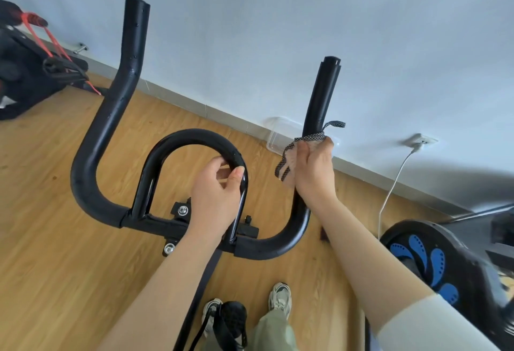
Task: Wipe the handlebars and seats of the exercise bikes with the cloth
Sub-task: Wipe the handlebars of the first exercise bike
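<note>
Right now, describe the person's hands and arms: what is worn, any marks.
The left hand and the right hand are bare: no gloves, rings or watch. The left forearm is uncovered as far as the frame shows. The right forearm is uncovered up to a pale off-white sleeve higher up. No marks show.

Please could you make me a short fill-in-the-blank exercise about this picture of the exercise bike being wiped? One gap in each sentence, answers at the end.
1. The right hand holds the cloth round the ____ arm of the handlebar.
2. The left hand grips the centre loop, whose colour is ____.
3. The white cable is plugged into a socket on the ____.
Answers: right; black; wall.
</note>
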